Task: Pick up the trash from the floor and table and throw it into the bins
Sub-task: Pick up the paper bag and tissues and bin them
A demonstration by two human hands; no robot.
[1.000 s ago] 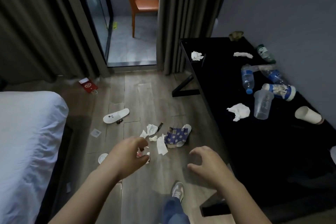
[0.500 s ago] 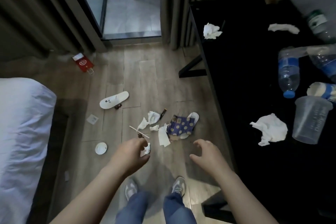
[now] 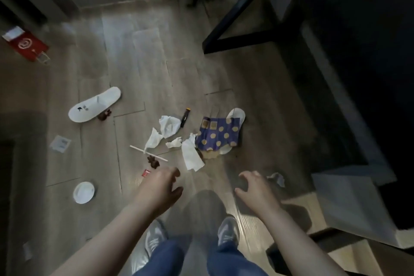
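L hand [image 3: 160, 188] & R hand [image 3: 257, 190] hung over the floor [image 3: 139, 56], fingers loose, nothing held. Tissues [image 3: 170, 125], straw [image 3: 147, 152] & dotted wrapper [image 3: 218, 133] lay just beyond them; paper scrap [image 3: 277, 178] right by R hand

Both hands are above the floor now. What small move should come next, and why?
Probably lower the right hand onto the crumpled tissue lying just beside it and pinch it: that hand looks empty, and this scrap seems to be the nearest to it.
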